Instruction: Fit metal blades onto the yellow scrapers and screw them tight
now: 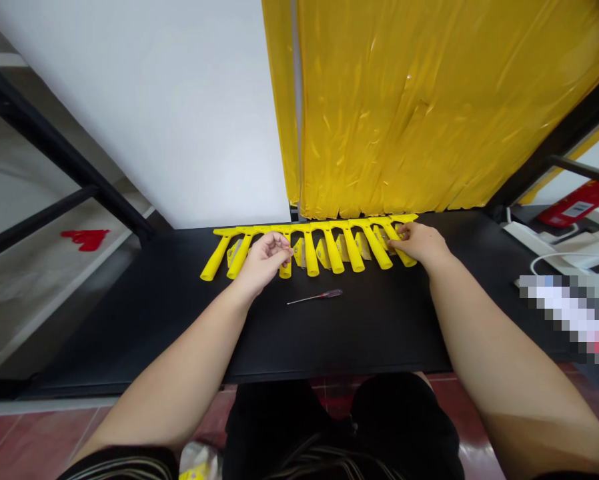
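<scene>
A row of several yellow T-shaped scraper handles point(334, 253) lies along the back of the black tabletop, their hollow ends towards me. Between them sit small yellow pieces with pale plates point(322, 255). My left hand point(267, 259) is over the left half of the row, fingers curled and thumb near the fingertips; whether anything is pinched there is hidden. At the right end, my right hand point(419, 243) has its fingers closed around the last yellow scraper handle point(404, 257). A thin screwdriver point(324, 295) with a dark clear handle lies in front of the row.
Behind the black tabletop point(359, 340) stand a white panel point(179, 120) and a yellow plastic-wrapped stack point(419, 113). Power strips with cables point(539, 248) and a red package point(574, 207) lie at right. A red piece point(85, 239) rests on the left shelf, beyond a black frame.
</scene>
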The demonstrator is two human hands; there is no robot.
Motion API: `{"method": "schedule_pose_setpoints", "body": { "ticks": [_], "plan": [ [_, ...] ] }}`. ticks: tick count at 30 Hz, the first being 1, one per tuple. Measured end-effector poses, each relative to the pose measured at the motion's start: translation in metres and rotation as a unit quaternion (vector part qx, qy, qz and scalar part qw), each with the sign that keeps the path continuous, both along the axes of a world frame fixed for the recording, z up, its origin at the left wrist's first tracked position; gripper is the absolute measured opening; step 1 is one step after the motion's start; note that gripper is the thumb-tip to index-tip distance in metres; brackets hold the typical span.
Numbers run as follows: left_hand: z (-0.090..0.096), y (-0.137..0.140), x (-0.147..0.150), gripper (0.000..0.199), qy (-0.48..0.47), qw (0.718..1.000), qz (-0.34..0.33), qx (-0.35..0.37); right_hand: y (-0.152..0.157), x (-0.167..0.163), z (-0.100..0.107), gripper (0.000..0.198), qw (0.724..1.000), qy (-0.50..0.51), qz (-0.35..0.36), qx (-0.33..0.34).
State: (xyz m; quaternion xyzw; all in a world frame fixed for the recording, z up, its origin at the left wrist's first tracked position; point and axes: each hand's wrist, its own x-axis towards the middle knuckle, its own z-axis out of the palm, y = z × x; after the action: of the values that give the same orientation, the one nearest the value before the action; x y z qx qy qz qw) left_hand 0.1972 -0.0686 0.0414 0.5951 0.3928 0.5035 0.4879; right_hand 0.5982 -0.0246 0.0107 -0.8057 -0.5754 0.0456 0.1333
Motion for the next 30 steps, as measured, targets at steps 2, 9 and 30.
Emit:
{"method": "schedule_pose_setpoints", "body": {
  "ticks": [2, 9, 30],
  "plan": [
    [-0.001, 0.001, 0.0, 0.024, 0.0, 1.0, 0.0, 0.003, 0.0, -0.002, 0.002, 0.058, 1.0, -0.003, -0.013, 0.0],
    [-0.001, 0.001, -0.001, 0.023, -0.005, 1.0, -0.006, 0.012, -0.01, -0.005, 0.017, 0.033, 0.986, 0.146, -0.042, 0.07],
    [-0.01, -0.025, 0.038, 0.046, -0.044, 0.991, -0.12, -0.025, -0.069, -0.114, 0.042, 0.016, 0.826, 0.253, 0.444, 0.238]
  ]
}}
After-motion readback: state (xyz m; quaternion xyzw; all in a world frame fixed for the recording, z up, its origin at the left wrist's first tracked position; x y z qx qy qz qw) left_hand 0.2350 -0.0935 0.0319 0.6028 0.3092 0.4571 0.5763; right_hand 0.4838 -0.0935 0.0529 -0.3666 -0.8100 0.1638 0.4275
